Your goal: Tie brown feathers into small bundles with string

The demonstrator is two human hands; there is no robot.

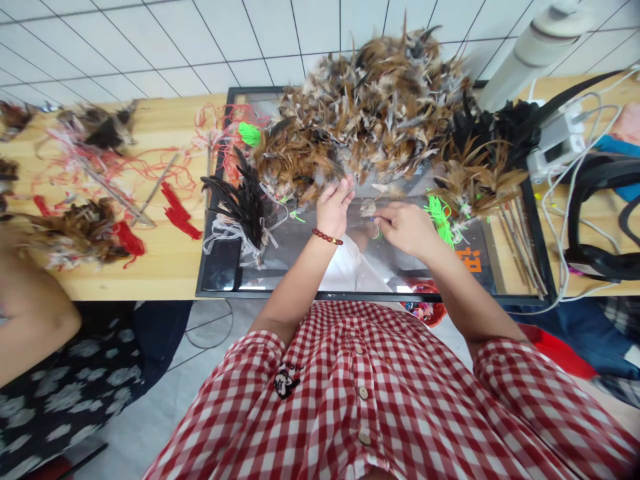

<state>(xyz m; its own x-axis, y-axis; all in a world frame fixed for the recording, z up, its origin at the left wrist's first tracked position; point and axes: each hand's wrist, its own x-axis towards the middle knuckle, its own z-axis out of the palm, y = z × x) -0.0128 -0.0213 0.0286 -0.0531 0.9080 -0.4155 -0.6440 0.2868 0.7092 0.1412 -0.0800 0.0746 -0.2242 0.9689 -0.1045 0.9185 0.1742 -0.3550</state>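
My left hand (334,205), with a beaded bracelet at the wrist, is closed at the near edge of a big heap of brown and grey feathers (370,113). A blurred grey feather (330,172) stands out from its fingertips. My right hand (406,228) is closed in a pinch just above the dark glassy panel (300,267); what its fingertips hold is too small to make out. A small beige tuft (369,208) shows beside those fingertips. Bright green thread (441,219) lies next to my right wrist.
Black feathers (250,207) tied with pale strips lie left on the panel, thin sticks (523,247) right. A white cylinder (530,57) and a power strip (557,143) with cables stand at the right. Another person's arm (35,300) rests left, near red thread (180,212).
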